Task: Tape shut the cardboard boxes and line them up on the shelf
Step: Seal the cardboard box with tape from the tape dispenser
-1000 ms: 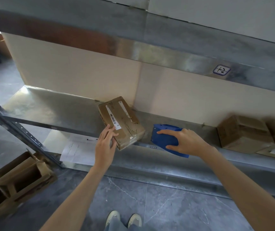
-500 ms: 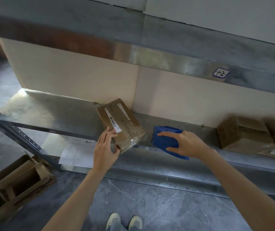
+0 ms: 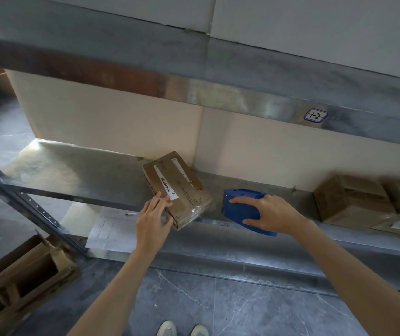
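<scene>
The left hand point(image 3: 154, 221) pinches the near corner of a taped brown cardboard box point(image 3: 177, 187), fingers on top, thumb against its side. To its right, the right hand point(image 3: 274, 214) grips a blue plastic tape dispenser point(image 3: 240, 209). Both rest on the dull galvanised metal shelf point(image 3: 73, 173), the box skewed. Farther right stand more cardboard boxes point(image 3: 351, 200). Since half a second ago, both holds are unchanged.

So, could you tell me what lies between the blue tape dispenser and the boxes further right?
Nothing: in the head view, only bare shelf separates the tape dispenser from those boxes.
</scene>
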`<state>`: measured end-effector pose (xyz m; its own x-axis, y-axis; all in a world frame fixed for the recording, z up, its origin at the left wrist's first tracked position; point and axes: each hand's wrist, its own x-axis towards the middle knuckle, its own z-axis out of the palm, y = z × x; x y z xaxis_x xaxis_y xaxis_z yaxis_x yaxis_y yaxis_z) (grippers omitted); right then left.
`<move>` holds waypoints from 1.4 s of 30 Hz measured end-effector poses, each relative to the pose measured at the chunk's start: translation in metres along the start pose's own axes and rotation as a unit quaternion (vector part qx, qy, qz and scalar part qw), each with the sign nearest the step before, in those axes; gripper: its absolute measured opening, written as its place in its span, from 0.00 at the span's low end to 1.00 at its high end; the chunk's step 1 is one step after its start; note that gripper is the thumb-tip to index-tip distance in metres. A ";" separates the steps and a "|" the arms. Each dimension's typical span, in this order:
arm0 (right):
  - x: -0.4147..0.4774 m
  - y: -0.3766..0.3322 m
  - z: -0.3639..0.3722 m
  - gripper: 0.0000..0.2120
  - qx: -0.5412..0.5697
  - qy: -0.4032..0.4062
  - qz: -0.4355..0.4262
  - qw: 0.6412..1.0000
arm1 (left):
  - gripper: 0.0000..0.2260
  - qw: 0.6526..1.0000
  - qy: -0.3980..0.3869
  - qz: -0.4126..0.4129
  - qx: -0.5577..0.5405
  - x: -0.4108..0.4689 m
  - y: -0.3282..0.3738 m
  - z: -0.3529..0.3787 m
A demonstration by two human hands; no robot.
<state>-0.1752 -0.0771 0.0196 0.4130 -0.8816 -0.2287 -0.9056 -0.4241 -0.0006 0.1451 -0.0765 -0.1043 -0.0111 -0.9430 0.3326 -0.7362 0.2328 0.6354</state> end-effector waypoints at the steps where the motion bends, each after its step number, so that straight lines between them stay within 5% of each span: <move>1: 0.000 0.000 -0.001 0.28 -0.004 0.002 0.000 1.000 | 0.13 1.000 0.001 0.001 -0.004 -0.001 0.001 0.000; 12: 0.000 0.000 -0.002 0.28 -0.013 0.014 0.005 1.000 | 0.35 0.999 -0.022 -0.007 -0.028 -0.014 0.019 0.005; 28: -0.009 -0.026 -0.006 0.28 -0.008 0.033 -0.064 0.997 | 0.30 0.993 -0.112 0.001 -0.034 0.002 -0.033 -0.037; 42: 0.015 -0.025 0.001 0.27 0.001 0.035 -0.063 0.997 | 0.30 0.992 -0.115 0.021 -0.041 0.007 -0.045 -0.041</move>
<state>-0.1462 -0.0795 0.0154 0.5292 -0.8337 -0.1576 -0.8463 -0.5320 -0.0278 0.2058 -0.0835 -0.1016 -0.2013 -0.9592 0.1988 -0.6745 0.2829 0.6819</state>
